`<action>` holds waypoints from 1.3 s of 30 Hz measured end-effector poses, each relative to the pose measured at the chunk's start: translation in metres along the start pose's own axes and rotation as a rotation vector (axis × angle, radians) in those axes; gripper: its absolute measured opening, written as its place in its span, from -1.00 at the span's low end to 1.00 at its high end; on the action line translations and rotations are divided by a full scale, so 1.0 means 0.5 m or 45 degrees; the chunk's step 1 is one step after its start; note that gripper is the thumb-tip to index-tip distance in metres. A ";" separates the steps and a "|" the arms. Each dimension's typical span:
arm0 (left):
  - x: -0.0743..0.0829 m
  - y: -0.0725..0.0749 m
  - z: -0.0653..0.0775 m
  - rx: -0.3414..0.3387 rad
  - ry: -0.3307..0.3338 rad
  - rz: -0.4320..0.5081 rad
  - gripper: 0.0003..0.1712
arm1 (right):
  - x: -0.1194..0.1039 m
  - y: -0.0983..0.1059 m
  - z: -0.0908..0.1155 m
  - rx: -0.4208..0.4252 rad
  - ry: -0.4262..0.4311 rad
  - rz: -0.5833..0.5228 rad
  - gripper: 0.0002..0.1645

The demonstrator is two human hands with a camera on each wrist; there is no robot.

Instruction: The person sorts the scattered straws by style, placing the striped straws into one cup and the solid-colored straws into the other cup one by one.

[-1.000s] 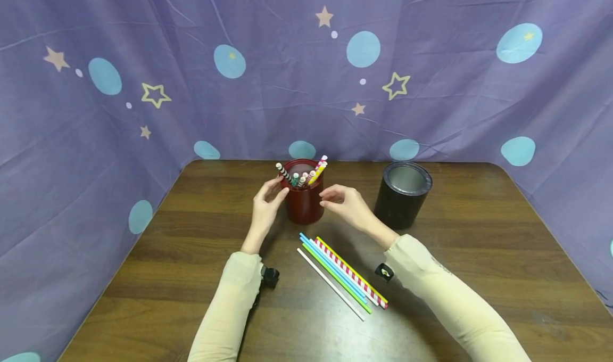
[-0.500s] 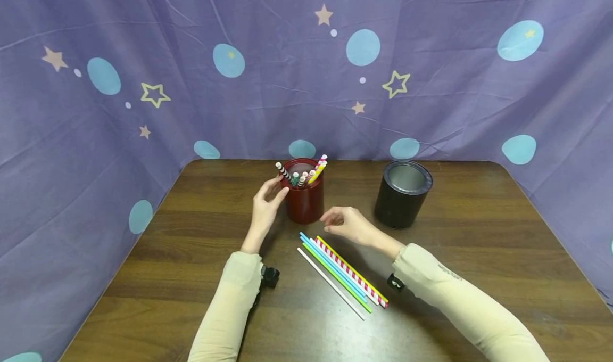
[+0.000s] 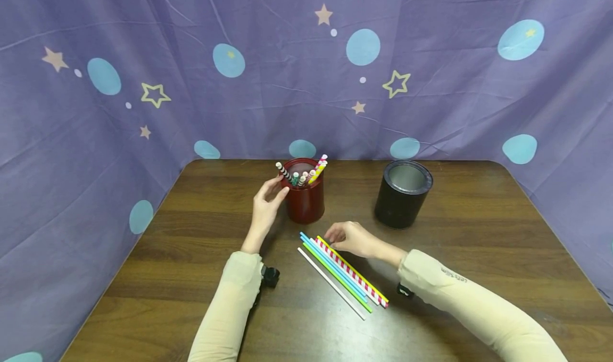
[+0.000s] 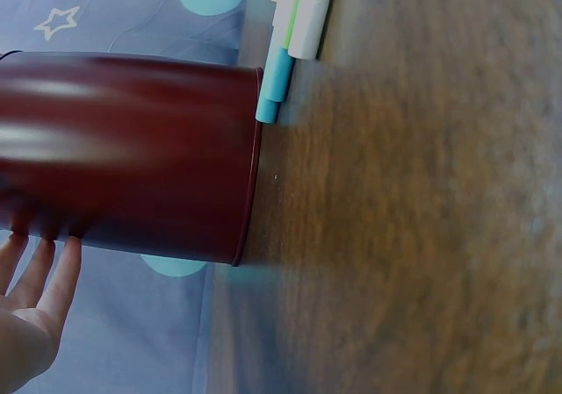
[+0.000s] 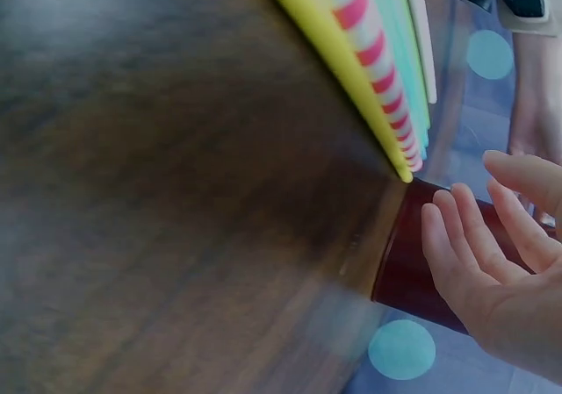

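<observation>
My left hand (image 3: 264,208) rests its fingertips and thumb against the left side of an upright dark red canister (image 3: 305,205). In the left wrist view the fingers (image 4: 60,289) look straight where they touch the canister wall. Several patterned paper straws (image 3: 317,172) lean inside it, their ends above the rim. My right hand (image 3: 354,239) hovers by the far end of a row of loose straws, fingers relaxed and holding nothing. That row has a yellow straw (image 3: 378,294), a red-and-white striped straw (image 3: 360,278), blue straws (image 3: 351,285), a green straw (image 3: 363,304) and white ones.
A black canister (image 3: 399,207) stands upright at the right, behind my right hand; no straws show in its mouth. One white straw (image 3: 330,283) lies slightly apart on the left of the row. A purple curtain (image 3: 306,112) hangs beyond the wooden table (image 3: 158,277).
My right hand has come down and toward me, from beside the red canister to the far end of the loose straws. The left hand and both canisters have stayed in place.
</observation>
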State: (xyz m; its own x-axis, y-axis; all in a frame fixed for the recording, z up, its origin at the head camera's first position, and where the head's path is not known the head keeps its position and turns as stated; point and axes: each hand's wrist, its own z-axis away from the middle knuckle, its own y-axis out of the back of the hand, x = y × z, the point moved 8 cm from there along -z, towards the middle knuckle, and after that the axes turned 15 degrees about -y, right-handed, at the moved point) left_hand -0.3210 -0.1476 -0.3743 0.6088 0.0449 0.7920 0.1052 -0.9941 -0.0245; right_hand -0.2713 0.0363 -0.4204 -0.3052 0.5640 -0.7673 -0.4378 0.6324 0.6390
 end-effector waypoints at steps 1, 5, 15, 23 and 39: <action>0.000 0.000 0.000 0.000 0.000 0.000 -0.62 | 0.001 -0.002 0.002 0.000 0.003 0.015 -0.81; 0.001 0.000 0.000 -0.004 -0.003 -0.005 -0.62 | 0.005 -0.009 0.010 -0.014 0.002 0.064 -0.82; 0.002 -0.001 0.000 -0.009 -0.007 0.002 -0.61 | 0.016 -0.021 0.021 -0.042 0.019 0.107 -0.80; 0.002 -0.002 0.000 -0.010 0.003 -0.013 -0.61 | 0.026 -0.026 0.024 -0.040 0.025 0.118 -0.80; 0.002 -0.001 -0.001 -0.006 0.007 -0.012 -0.61 | 0.027 -0.029 0.025 -0.007 0.029 0.157 -0.79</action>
State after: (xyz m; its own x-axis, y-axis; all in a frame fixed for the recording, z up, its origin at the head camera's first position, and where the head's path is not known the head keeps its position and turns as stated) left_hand -0.3208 -0.1473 -0.3735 0.6035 0.0539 0.7955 0.1073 -0.9941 -0.0140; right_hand -0.2584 0.0414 -0.4393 -0.3761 0.6252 -0.6839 -0.4001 0.5562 0.7284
